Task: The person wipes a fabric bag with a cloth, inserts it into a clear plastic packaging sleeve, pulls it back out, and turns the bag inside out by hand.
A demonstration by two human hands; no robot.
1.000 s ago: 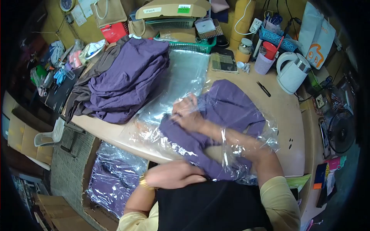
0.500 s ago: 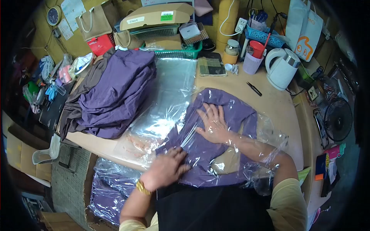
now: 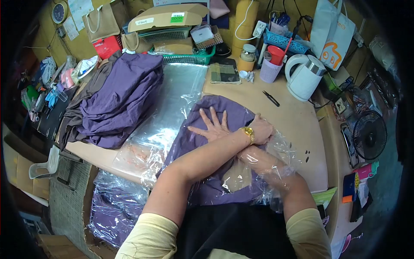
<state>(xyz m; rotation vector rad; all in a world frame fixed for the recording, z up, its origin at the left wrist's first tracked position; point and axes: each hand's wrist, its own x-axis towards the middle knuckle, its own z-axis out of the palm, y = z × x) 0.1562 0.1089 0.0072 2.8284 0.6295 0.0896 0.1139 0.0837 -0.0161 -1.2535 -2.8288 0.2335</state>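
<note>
A purple garment (image 3: 215, 102) lies on the table in front of me, with a clear plastic bag (image 3: 285, 151) around it. My right hand (image 3: 212, 128) is spread flat on the garment, and loose film surrounds that forearm. Crossing over my right arm, my left hand (image 3: 262, 130), with a gold watch at its wrist, is closed at the right side of the garment. Its fingers seem to grip the bag's film there, though the fingertips are partly hidden.
Purple cloth (image 3: 123, 99) is heaped at the left, beside flat clear bags (image 3: 183, 84). Black snips (image 3: 271, 98) and a white kettle (image 3: 305, 80) stand at the right. Bagged purple garments (image 3: 114, 211) fill a box below the table edge. A fan (image 3: 369, 135) is far right.
My left hand has moved from the garment's lower left, across my right arm, to its right side and closed there. My right hand stays flat. The whole view has shifted slightly.
</note>
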